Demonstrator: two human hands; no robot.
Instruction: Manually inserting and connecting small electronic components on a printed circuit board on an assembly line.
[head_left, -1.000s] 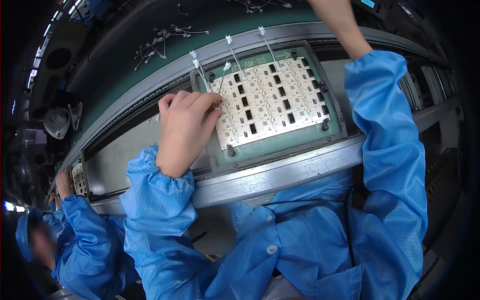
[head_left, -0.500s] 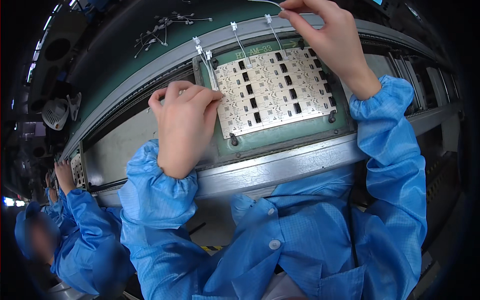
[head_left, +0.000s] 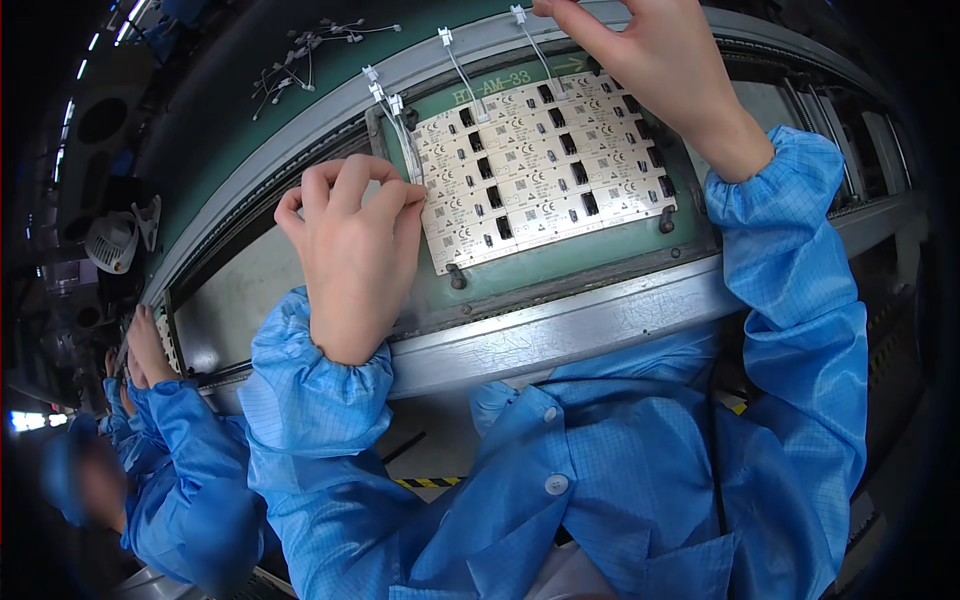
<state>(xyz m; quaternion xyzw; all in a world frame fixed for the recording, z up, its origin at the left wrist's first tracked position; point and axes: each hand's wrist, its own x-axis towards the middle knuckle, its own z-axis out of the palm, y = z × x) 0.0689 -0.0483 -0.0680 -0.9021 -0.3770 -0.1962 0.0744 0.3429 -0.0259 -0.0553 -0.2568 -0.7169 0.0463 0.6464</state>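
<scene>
1. Circuit panel [head_left: 545, 165], white with rows of black parts, lies in a green carrier tray [head_left: 590, 255] between both hands.
2. Left hand [head_left: 355, 250] rests curled at its left edge, pinching thin white wires [head_left: 405, 140].
3. Right hand [head_left: 660, 70] pinches a white connector lead [head_left: 535, 45] above its far edge.

Dim shop w/ grey metal conveyor rail [head_left: 600, 320], green belt [head_left: 230, 130], bright lights at far left [head_left: 25, 420].
</scene>
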